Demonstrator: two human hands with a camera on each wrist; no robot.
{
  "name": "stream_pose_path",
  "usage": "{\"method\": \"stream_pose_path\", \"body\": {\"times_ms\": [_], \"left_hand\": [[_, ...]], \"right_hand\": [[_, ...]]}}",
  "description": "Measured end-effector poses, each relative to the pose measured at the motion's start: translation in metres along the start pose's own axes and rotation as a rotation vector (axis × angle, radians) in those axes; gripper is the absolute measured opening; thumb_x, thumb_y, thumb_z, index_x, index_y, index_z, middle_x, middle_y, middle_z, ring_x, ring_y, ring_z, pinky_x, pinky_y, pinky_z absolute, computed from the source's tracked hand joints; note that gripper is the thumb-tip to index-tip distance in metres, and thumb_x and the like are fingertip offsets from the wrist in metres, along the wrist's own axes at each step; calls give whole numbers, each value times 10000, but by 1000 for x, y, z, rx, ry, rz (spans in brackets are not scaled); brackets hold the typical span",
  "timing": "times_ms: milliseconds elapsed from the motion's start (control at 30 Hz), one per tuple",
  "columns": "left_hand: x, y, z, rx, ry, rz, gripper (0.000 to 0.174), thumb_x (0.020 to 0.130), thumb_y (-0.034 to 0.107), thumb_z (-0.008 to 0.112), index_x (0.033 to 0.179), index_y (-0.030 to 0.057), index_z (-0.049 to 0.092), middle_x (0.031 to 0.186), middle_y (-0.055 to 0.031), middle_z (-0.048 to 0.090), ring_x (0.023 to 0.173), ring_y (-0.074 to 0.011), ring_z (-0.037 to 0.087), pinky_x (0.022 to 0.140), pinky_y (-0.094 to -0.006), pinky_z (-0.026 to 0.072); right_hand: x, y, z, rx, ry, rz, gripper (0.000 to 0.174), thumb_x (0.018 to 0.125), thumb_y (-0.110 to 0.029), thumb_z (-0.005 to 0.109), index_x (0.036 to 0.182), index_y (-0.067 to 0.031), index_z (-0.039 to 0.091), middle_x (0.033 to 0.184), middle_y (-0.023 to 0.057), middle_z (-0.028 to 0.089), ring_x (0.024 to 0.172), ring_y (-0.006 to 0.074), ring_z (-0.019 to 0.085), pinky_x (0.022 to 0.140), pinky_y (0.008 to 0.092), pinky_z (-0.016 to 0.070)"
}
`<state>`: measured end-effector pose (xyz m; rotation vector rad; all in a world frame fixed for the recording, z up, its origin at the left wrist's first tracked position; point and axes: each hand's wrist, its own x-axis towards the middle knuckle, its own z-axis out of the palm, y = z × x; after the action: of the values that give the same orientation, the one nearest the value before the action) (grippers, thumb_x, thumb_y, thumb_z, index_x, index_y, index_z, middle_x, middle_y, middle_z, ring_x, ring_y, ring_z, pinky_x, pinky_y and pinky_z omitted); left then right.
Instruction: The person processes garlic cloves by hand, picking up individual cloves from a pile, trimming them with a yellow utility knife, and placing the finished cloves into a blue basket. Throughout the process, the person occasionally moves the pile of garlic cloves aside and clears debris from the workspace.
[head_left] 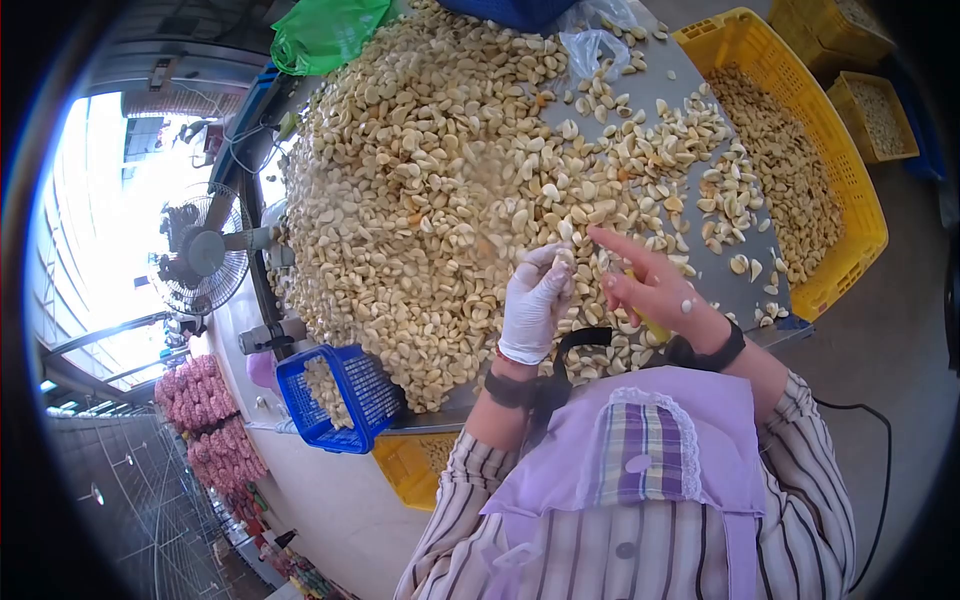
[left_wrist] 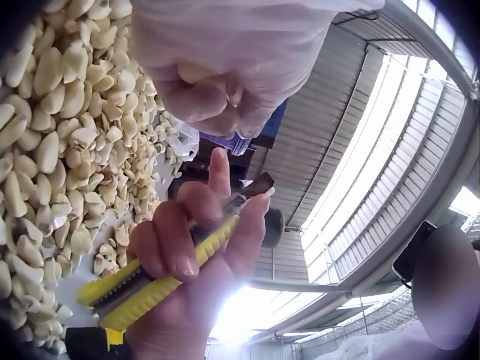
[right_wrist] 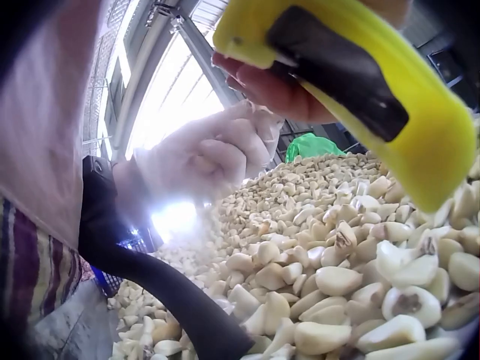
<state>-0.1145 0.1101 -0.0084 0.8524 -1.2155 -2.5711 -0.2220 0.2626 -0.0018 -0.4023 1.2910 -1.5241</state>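
My left hand (head_left: pixel 535 305), in a white glove, is held over a big heap of peeled garlic cloves (head_left: pixel 400 180). Its fingers curl round a garlic clove (left_wrist: pixel 196 73), mostly hidden by the glove. Just to its right, my bare right hand (head_left: pixel 655 285) grips a yellow utility knife (left_wrist: pixel 169 285). In the left wrist view the knife's short blade (left_wrist: pixel 259 184) sticks out beside the thumb tip, and the index finger points out past the handle. A small pale piece (head_left: pixel 687 305) shows against the back of the right hand.
A blue basket (head_left: pixel 375 395) with some cloves stands at the table's left front corner. On the right is a large yellow crate (head_left: pixel 860 230) full of cloves. A green plastic bag (head_left: pixel 325 35) lies at the back; a fan (head_left: pixel 205 250) stands beyond the left edge.
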Motion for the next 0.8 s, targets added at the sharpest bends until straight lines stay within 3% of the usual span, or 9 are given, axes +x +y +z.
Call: {"method": "stream_pose_path", "body": {"times_ms": [200, 300, 433, 500, 567, 633, 667, 733, 800], "left_hand": [[-7, 1, -10, 455, 68, 14, 203, 817, 122, 676, 932, 36, 531, 809, -16, 555, 591, -47, 471, 474, -171, 359], [-12, -8, -19, 539, -47, 236, 205, 783, 62, 675, 928, 50, 531, 810, -29, 569, 587, -68, 490, 472, -178, 378], [-12, 5, -47, -310, -446, -65, 236, 773, 32, 631, 978, 68, 522, 831, -70, 572, 614, -137, 539, 449, -173, 382], [-3, 13, -42, -499, -352, 51, 245, 815, 135, 611, 1030, 74, 511, 820, -85, 563, 613, -157, 539, 421, -176, 357], [20, 17, -50, -376, 13, 66, 223, 854, 268, 595, 988, 93, 563, 770, -57, 567, 618, -150, 543, 403, -183, 343], [48, 22, -58, 741, 337, 86, 282, 837, 365, 605, 887, 87, 610, 717, -56, 587, 646, -200, 576, 454, -263, 411], [61, 19, -64, 740, 339, 90, 282, 837, 365, 605, 887, 87, 610, 717, -56, 587, 646, -200, 576, 454, -263, 411], [80, 11, -69, 1654, 294, 407, 300, 803, 360, 629, 842, 62, 639, 692, -83, 606, 682, -261, 600, 570, -352, 463], [89, 10, -70, 1762, 263, 419, 312, 788, 349, 636, 878, 50, 645, 720, -109, 619, 717, -290, 604, 627, -373, 468]], "right_hand": [[0, -1, 4, -204, -115, 59, 601, 857, -285, 577, 1400, -172, 347, 734, 3, 566, 575, 69, 507, 498, 229, 436], [-1, -7, 2, -282, -205, 94, 543, 870, -289, 562, 1373, -165, 399, 731, -8, 566, 572, 63, 503, 498, 209, 426], [4, -2, 6, -152, -79, 224, 458, 899, -178, 518, 1349, -204, 439, 693, -34, 510, 549, 27, 478, 469, 173, 422], [12, 12, -2, 13, 47, 158, 430, 913, -182, 484, 1341, -174, 445, 666, -39, 481, 516, 29, 445, 444, 170, 394], [9, -2, 1, 58, 66, 190, 414, 920, -177, 461, 1333, -147, 451, 655, -41, 458, 511, 30, 419, 430, 169, 372], [11, 3, 0, 77, 86, 150, 416, 927, -186, 452, 1340, -142, 441, 656, -36, 461, 515, 33, 420, 435, 171, 377], [12, 4, 0, 75, 83, 148, 416, 927, -186, 452, 1340, -142, 441, 656, -36, 461, 515, 33, 420, 435, 171, 377], [10, 5, 0, 42, 72, 149, 423, 930, -197, 456, 1347, -133, 431, 650, -36, 459, 509, 35, 423, 440, 174, 382], [9, 3, 0, 45, 82, 136, 426, 931, -201, 458, 1349, -129, 427, 647, -35, 459, 510, 34, 429, 437, 176, 384]]}}
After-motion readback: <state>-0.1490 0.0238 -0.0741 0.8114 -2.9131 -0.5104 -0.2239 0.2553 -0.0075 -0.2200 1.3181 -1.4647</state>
